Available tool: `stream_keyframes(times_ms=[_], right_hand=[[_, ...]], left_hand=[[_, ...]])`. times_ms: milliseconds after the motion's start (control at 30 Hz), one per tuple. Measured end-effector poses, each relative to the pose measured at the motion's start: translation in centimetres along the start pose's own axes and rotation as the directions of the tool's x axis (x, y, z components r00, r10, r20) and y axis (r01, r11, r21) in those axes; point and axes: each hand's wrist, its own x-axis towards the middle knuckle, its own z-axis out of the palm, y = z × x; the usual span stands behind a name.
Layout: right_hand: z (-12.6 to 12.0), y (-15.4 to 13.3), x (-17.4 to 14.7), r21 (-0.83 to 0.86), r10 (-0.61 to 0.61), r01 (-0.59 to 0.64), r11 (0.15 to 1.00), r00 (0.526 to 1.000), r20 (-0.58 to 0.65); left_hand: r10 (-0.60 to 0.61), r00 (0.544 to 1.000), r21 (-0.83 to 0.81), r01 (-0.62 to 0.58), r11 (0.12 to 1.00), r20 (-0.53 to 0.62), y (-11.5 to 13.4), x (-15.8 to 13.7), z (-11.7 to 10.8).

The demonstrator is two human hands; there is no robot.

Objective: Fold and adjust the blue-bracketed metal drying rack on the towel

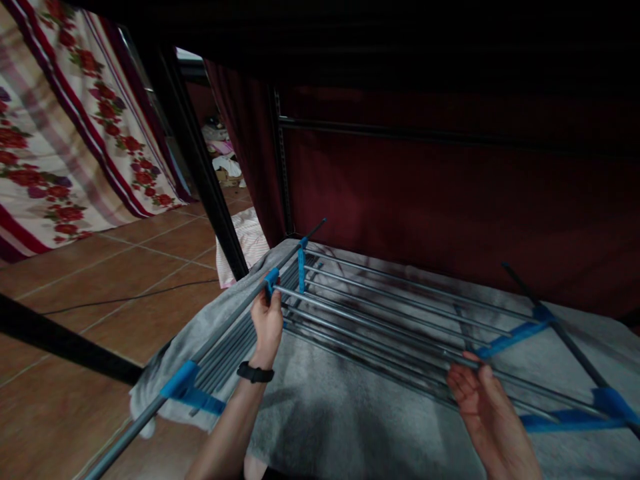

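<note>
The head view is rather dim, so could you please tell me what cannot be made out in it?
All in the head view:
Left hand: some fingers, hidden by the blue joint and the hand itself.
Left pole: near end, cut off by the bottom edge.
Far heap: contents, too small and dim.
Overhead structure: details, lost in darkness.

I'm seeing a flowered curtain (60, 133) hanging down by the tiled floor (125, 267), where a thin cable (150, 293) is trailing. A black post (199, 157) is standing beside the grey blanket (325, 407), and a striped cloth (245, 243) is lying near its foot. Farther back, a jumble of fabrics (226, 163) is sitting. Behind the blanket, a dark red curtain (450, 213) is hanging.
</note>
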Motion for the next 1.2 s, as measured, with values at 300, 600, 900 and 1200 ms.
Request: stream_keyframes(times_ms=[300,600,900,1200], right_hand=[[0.28,-0.14,-0.14,0.009,-0.007,0.007,1.000,0.999,-0.033],[0.49,-0.09,-0.03,-0.051,-0.037,0.034,0.998,0.998,-0.058],[0.32,-0.11,0.05,-0.064,-0.043,0.040,0.997,0.998,-0.040],[0.19,-0.14,0.04,-0.038,-0.042,0.042,0.998,0.999,-0.004]], left_hand=[[-0.016,1.000,0.032,0.016,0.999,-0.004,-0.02,-0.04,-0.11],[0.006,1.000,0.050,-0.005,0.999,-0.007,0.16,-0.03,0.01],[-0.016,1.000,0.014,0.016,1.000,-0.001,-0.06,0.11,-0.02],[-0.024,1.000,0.010,0.024,1.000,0.008,0.49,-0.05,-0.13]])
